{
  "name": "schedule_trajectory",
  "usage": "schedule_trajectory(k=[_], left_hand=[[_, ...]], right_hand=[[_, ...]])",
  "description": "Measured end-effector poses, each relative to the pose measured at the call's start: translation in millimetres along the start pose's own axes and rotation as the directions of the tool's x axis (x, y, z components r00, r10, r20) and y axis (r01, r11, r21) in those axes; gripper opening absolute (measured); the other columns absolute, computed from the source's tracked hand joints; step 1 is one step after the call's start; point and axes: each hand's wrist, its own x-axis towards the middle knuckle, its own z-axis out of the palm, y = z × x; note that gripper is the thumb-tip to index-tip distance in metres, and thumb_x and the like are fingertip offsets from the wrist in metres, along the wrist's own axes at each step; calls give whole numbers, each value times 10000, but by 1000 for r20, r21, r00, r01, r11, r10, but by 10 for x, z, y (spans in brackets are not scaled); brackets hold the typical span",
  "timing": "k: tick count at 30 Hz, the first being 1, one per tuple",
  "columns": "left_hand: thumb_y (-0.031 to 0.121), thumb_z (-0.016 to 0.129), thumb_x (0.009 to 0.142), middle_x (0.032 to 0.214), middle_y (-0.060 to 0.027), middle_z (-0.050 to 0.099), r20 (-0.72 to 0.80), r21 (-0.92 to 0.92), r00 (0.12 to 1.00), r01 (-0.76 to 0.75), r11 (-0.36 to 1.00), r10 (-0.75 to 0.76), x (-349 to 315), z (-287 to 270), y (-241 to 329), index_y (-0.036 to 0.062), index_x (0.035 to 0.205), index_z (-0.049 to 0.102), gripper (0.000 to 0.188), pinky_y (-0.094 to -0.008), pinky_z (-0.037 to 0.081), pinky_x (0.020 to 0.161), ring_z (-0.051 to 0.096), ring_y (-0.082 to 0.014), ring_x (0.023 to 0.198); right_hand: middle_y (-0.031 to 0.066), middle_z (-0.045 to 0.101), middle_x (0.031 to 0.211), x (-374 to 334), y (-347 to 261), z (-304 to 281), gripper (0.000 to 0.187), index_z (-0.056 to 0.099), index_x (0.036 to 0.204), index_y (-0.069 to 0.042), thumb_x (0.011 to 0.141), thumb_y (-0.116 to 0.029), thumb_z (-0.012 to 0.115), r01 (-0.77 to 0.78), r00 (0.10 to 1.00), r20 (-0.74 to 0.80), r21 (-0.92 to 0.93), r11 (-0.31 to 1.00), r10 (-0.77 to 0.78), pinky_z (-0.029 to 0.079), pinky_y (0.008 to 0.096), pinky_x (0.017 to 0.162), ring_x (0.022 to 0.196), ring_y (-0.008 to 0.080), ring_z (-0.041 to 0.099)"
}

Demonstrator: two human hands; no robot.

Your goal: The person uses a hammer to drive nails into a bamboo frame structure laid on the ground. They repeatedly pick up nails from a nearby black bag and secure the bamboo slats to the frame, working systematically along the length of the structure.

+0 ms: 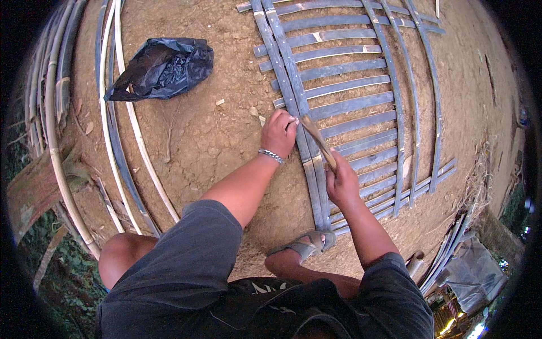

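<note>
A frame of dark bamboo slats (350, 107) lies on the ground, its many crosspieces fixed under long strips. My left hand (279, 133) is closed in a pinch at the edge of the doubled long strip (307, 150). Whatever its fingertips hold is too small to make out. In my right hand (342, 182), closed round the wooden handle, is a hammer (319, 138). The hammer's far end is over the strip, close beside my left fingertips; its head is hard to see. Small nail-like dots run along the strips.
A crumpled black plastic bag (164, 68) lies on the dirt at the upper left. Long bamboo poles (53, 113) and pale split strips (132, 121) stretch along the left. My sandalled foot (307, 246) is by the frame's near end. More strips and grey sheeting (477, 271) are at the lower right.
</note>
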Motion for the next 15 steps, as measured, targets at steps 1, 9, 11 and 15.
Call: schedule_trajectory(k=[1,9,11,15], left_hand=[[45,671,815,970,-159,618,16,11,1000,14,1000,-14,-20,-4,-7,19,919,616,121,-453,522,800,632,-387,919],[51,677,813,953,-160,618,22,-9,1000,-14,1000,14,-3,-32,3,8,907,617,119,-456,525,793,637,-388,924],[61,684,824,942,-157,620,30,26,1000,-5,1000,5,-7,-31,5,8,891,623,105,-455,526,787,640,-385,920],[91,702,830,937,-159,626,37,2,999,29,1000,-29,-27,-26,-15,16,877,631,114,-452,525,786,643,-383,914]], right_hand=[[247,666,1224,19,12,0,476,519,1407,-74,947,-91,640,-23,999,34,-47,999,24,538,495,900,1087,457,658],[226,672,1140,51,7,-31,495,524,1402,-113,923,-78,642,143,984,-108,17,990,-140,546,503,831,1005,450,659],[220,674,1093,47,59,-11,519,521,1408,-129,909,-69,650,125,989,-79,-21,992,-127,550,507,796,959,449,663],[235,666,1183,3,-51,-96,514,521,1406,-97,909,-46,644,31,999,-28,5,1000,-31,544,498,867,1041,452,659]])
